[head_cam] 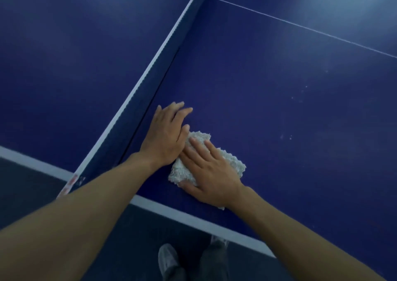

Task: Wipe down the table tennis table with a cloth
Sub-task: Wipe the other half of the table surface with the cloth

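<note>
White fluffy cloth (231,162) lies near the edge of the blue table tennis table (279,87), half hidden under the flat, spread right hand (211,173); the straight-fingered left hand (166,136) covers its corner.

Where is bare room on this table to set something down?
Free: the table right of the cloth, up to the centre line; the half beyond the net. Crowded: beside the net, where left hand and right hand meet at the cloth.

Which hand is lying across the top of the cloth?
The right hand, spread flat over the white cloth; the left hand lies mostly on the table beside it, nearer the net.
</note>
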